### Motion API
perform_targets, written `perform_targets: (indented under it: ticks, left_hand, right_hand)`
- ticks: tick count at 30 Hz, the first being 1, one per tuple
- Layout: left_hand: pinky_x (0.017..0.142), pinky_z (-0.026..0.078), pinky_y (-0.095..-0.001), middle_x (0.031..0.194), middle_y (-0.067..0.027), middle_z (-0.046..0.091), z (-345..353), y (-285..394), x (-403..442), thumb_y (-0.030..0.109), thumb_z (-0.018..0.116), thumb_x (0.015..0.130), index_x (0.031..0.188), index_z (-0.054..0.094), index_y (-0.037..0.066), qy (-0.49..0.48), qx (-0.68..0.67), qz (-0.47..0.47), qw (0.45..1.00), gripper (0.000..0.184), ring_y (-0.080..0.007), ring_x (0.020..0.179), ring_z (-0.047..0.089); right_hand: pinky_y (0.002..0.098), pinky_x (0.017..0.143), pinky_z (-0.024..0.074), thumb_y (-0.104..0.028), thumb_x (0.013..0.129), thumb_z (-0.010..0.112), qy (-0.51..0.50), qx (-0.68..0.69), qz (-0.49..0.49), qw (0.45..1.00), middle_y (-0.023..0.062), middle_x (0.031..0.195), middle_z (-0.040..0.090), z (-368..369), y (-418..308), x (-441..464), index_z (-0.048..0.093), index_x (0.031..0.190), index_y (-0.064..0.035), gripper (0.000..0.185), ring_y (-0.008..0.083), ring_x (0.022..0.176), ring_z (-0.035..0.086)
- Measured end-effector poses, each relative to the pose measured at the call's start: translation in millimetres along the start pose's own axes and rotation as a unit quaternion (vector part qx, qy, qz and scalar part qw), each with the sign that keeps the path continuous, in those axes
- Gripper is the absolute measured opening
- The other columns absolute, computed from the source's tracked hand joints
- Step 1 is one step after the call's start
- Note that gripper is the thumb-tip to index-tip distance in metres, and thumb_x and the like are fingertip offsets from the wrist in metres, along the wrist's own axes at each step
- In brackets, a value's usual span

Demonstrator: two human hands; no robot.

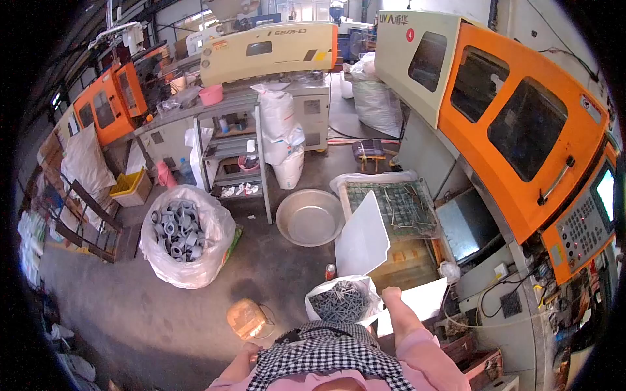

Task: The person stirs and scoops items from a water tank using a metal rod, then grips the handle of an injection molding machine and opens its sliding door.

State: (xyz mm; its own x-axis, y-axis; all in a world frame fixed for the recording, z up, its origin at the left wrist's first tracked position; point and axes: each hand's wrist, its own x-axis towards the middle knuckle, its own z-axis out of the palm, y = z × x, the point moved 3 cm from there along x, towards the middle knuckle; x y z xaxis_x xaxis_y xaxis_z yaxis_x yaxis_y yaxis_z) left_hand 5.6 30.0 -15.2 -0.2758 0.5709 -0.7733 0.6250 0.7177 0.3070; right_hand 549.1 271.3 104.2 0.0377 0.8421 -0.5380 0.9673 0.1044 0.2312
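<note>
My right hand (391, 295) is closed at the right rim of a white sack (375, 301), beside a white board (424, 301); what its fingers grip is too small to make out. Grey plastic pieces (339, 302) fill the sack, which stands just in front of my checked apron. My left hand (248, 352) hangs low at my left side, its fingers partly hidden and blurred. A brown stool (246, 319) is on the floor near it. Another white board (365, 238) leans behind the sack, and a small red can (330, 271) stands nearby.
A large bag of grey fittings (218, 260) stands on the left floor. Ahead are a metal basin (310, 218), a shelf rack (264, 169) and stacked white sacks (279, 124). An orange machine (456, 117) with a control panel (583, 215) lines the right side. A net-covered tank (391, 202) is ahead right.
</note>
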Motion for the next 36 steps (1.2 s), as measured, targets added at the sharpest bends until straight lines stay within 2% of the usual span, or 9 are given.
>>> perform_targets:
  ticks: [9,19,22,23,24,26,29,36]
  left_hand:
    - [0.061,0.046,-0.0291,0.074,-0.0082,0.063,-5.1,13.9,2.6,0.027,0.061,0.065,0.075,0.063,0.004,0.01,-0.013,0.024,1.0,0.025,-0.0182,0.068,0.06]
    - [0.063,0.046,-0.0287,0.076,-0.0099,0.063,-7.5,18.0,6.7,0.028,0.061,0.065,0.077,0.063,0.002,0.017,-0.034,0.044,0.998,0.029,-0.0185,0.07,0.06]
    - [0.064,0.046,-0.0286,0.076,-0.0103,0.063,-8.3,17.8,6.8,0.028,0.061,0.065,0.078,0.063,0.001,0.01,-0.066,0.068,0.995,0.03,-0.0186,0.07,0.06]
    - [0.062,0.047,-0.0289,0.074,-0.0103,0.062,-8.9,16.9,5.6,0.027,0.062,0.064,0.077,0.063,0.001,-0.007,-0.113,0.085,0.99,0.029,-0.0185,0.068,0.06]
    - [0.062,0.047,-0.0289,0.074,-0.0103,0.062,-7.5,21.4,6.0,0.027,0.062,0.064,0.077,0.063,0.001,-0.007,-0.114,0.086,0.99,0.029,-0.0185,0.068,0.06]
    - [0.063,0.046,-0.0295,0.074,-0.0111,0.062,-4.9,26.6,6.6,0.027,0.061,0.064,0.077,0.063,0.001,0.027,-0.048,0.026,0.998,0.029,-0.0187,0.069,0.06]
    - [0.063,0.047,-0.0298,0.074,-0.0116,0.062,-4.9,27.9,4.8,0.027,0.061,0.064,0.077,0.062,0.0,0.044,-0.042,0.055,0.997,0.03,-0.0187,0.069,0.06]
    - [0.061,0.047,-0.03,0.073,-0.0111,0.062,-2.0,23.5,15.6,0.026,0.061,0.064,0.076,0.063,0.0,0.034,-0.042,0.056,0.997,0.028,-0.0183,0.067,0.059]
  right_hand:
    - [0.0311,0.069,0.0473,-0.019,0.077,0.049,-0.01,-0.011,-0.01,1.0,0.0051,0.096,0.061,3.2,-0.6,0.6,0.063,0.092,-0.0136,0.022,0.019,0.088,0.059]
    - [0.0307,0.069,0.0474,-0.02,0.075,0.052,-0.033,-0.002,-0.004,0.999,0.0052,0.097,0.061,0.4,0.0,1.4,0.063,0.092,-0.0132,0.022,0.0197,0.089,0.059]
    - [0.0305,0.069,0.0475,-0.02,0.075,0.053,-0.028,-0.005,-0.005,1.0,0.0052,0.096,0.061,2.6,-0.1,2.7,0.064,0.091,-0.0131,0.021,0.0196,0.088,0.059]
    - [0.0303,0.069,0.0475,-0.02,0.075,0.053,-0.022,-0.002,0.0,1.0,0.0052,0.095,0.061,3.3,0.3,3.7,0.064,0.091,-0.013,0.021,0.0195,0.088,0.059]
    - [0.0303,0.069,0.0475,-0.02,0.075,0.053,-0.022,-0.002,0.0,1.0,0.0052,0.095,0.061,1.7,0.5,3.3,0.064,0.091,-0.013,0.021,0.0195,0.088,0.059]
    - [0.0302,0.068,0.0475,-0.02,0.074,0.054,-0.017,-0.003,0.004,1.0,0.0051,0.094,0.061,-0.1,-0.1,0.9,0.064,0.089,-0.0129,0.02,0.0192,0.086,0.06]
    - [0.0303,0.068,0.0476,-0.02,0.074,0.053,0.002,0.007,0.005,1.0,0.005,0.092,0.062,-1.0,0.1,-1.9,0.064,0.088,-0.0129,0.019,0.0188,0.085,0.06]
    - [0.0305,0.067,0.0475,-0.021,0.076,0.05,0.015,0.003,-0.001,1.0,0.0048,0.092,0.062,2.0,0.3,-0.2,0.065,0.088,-0.0132,0.02,0.0189,0.085,0.06]
